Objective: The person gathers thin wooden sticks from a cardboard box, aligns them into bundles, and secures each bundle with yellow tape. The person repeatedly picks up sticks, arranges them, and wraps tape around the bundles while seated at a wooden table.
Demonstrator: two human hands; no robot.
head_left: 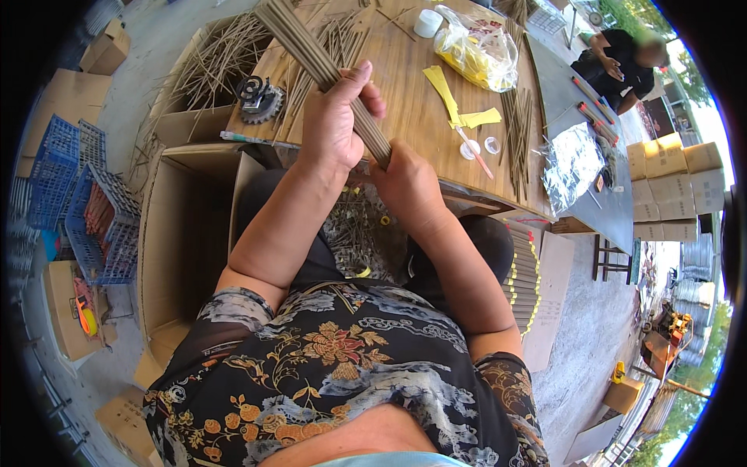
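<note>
A thick bundle of thin brown incense sticks (302, 45) slants over the table's near edge, its far end up and to the left. My left hand (333, 121) is closed round the middle of it, thumb on top. Lower down, my right hand (406, 185) grips the near end, its fingers mostly hidden from view. Loose sticks (342, 43) lie on the wooden table (405, 97) beyond my left hand. Yellow paper strips (443, 97) rest to the right of the bundle, close to a pinkish stick-like tool (476, 154) and small clear rings (492, 145).
An open cardboard box (187, 226) stands by my left leg; another box (198, 121) holds loose sticks. Near a round toothed metal device (261, 101) is the table corner. Yellow-banded bundles (523, 272) stand at my right. A person (622, 66) is at the grey table (599, 187).
</note>
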